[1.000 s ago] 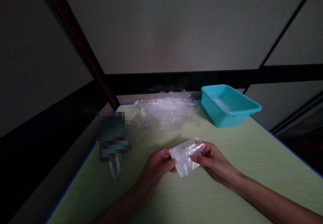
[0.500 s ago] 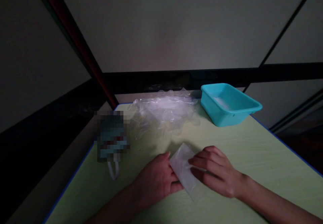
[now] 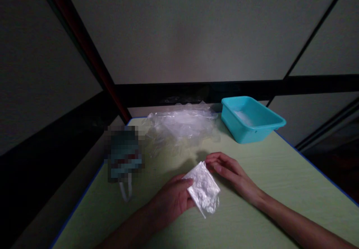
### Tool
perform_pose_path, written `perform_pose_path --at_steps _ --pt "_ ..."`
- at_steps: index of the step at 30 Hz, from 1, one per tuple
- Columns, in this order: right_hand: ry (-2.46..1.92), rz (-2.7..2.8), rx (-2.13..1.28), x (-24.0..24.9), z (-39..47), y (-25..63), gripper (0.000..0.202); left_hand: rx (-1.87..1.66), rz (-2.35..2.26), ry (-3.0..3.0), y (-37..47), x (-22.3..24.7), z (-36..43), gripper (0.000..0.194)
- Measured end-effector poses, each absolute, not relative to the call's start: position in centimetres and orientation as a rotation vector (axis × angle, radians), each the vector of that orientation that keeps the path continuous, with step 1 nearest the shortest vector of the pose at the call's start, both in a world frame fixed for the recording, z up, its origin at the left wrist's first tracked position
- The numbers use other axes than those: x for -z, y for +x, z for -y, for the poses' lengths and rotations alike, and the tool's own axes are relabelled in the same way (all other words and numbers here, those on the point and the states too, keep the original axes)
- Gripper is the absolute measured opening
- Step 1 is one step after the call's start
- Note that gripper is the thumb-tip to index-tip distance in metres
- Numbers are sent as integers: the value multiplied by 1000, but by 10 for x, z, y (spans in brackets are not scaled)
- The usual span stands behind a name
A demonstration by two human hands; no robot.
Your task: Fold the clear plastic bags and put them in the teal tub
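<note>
My left hand (image 3: 175,200) grips a small, flat clear plastic packet (image 3: 204,189) by its left side, thumb on top and fingers beneath. Shiny, crumpled clear film shows in the packet, which is tilted above the table. Beside its top corner is my right hand (image 3: 230,172), fingers loosely curved and the thumb apart from their tips. Whether those fingertips touch the corner is hard to tell. Behind both hands, a spread pile of thin clear plastic (image 3: 182,125) lies on the table, its edges partly lobed like disposable gloves.
A turquoise plastic basin (image 3: 252,129) stands at the table's back right, with something whitish inside. On the left lies a blurred-out greenish item (image 3: 125,155) with a white strap (image 3: 126,191). The pale green table (image 3: 280,174) has a blue edge and meets a wall panel behind.
My right hand has come off the packet's face and moved up to its top corner. The packet has turned in my left hand, whose thumb now lies over it.
</note>
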State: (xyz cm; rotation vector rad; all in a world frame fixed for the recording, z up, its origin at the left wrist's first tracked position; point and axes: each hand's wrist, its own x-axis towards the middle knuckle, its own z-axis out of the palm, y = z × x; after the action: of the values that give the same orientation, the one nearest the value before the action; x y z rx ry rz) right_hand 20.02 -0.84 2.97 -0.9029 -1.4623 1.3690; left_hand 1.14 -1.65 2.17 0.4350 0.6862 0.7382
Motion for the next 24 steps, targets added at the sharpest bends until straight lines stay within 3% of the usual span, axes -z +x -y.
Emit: perform_pose_path --at_steps 5,11,19,24 --pt "-909 1168 -1631 -24 7 187 26 -724 -691 514 25 -28 19 17" --pt "-971 1031 -1453 -32 1 195 29 -713 -745 651 48 -33 4 26" --pt "-925 861 -1158 -55 -10 229 29 -898 -867 858 104 -47 -72 14" --pt "-870 784 -1069 -66 -12 248 28 -820 -877 951 151 -61 -98 27"
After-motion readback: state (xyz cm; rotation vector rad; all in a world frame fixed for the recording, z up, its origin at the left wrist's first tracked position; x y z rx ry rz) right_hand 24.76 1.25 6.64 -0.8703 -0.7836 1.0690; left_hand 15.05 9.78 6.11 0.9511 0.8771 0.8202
